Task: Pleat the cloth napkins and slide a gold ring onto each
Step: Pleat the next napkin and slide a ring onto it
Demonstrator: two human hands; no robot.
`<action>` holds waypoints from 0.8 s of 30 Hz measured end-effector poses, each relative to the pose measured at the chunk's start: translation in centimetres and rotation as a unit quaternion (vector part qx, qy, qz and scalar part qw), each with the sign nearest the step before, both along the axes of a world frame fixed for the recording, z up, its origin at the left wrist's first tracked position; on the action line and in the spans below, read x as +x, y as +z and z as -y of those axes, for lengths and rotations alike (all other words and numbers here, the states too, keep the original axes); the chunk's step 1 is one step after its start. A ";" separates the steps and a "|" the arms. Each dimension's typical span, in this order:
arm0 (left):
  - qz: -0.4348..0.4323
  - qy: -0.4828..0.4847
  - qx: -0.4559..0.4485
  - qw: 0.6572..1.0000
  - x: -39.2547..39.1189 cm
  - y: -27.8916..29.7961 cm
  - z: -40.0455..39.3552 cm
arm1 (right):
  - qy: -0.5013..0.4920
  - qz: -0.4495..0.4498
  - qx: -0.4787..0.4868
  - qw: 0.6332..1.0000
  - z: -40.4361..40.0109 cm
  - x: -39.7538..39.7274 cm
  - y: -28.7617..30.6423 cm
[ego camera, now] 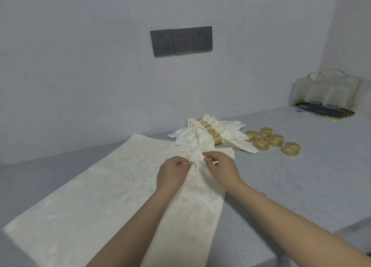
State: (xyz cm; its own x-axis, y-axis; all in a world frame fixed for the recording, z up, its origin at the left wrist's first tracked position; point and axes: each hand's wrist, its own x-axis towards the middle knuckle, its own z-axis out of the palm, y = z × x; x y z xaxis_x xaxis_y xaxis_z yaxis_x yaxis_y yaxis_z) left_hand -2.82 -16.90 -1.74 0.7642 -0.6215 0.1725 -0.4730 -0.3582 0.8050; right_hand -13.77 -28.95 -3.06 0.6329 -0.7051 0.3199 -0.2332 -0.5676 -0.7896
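A cream cloth napkin (84, 190) lies spread on the grey counter, gathered into folds at its far right end. My left hand (172, 174) and my right hand (220, 166) sit side by side on those folds, fingers curled, pinching the bunched cloth between them. Behind them lies a pile of pleated napkins (202, 136), each with a gold ring (216, 139) around its middle. Several loose gold rings (269, 141) stand to the right of that pile.
The grey counter (301, 176) meets a white wall at the back and drops off at the right front edge. A gold-rimmed tray with clear glasses (325, 98) stands at the far right. Dark wall sockets (180, 40) sit above.
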 end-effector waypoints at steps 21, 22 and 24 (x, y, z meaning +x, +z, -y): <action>0.017 -0.075 0.235 0.969 -2.8 -2.0 -20.3 | 0.277 -0.240 -0.066 0.928 -12.5 -5.5 -2.6; 0.019 -0.071 0.223 0.972 -2.9 -2.0 -20.6 | 0.279 -0.230 -0.059 0.931 -12.7 -5.5 -2.4; 0.017 -0.055 0.183 0.981 -3.0 -2.3 -20.8 | 0.270 -0.207 -0.049 0.939 -12.9 -5.5 -2.2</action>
State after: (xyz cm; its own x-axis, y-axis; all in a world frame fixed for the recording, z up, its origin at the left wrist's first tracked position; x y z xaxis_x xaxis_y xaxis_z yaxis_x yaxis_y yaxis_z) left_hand -5.79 3.85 -4.00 0.6866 -0.7250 -0.0544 -0.5489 -0.5659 0.6152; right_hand -19.27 -16.02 -5.28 0.9742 -0.2252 0.0146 -0.1653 -0.7563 -0.6329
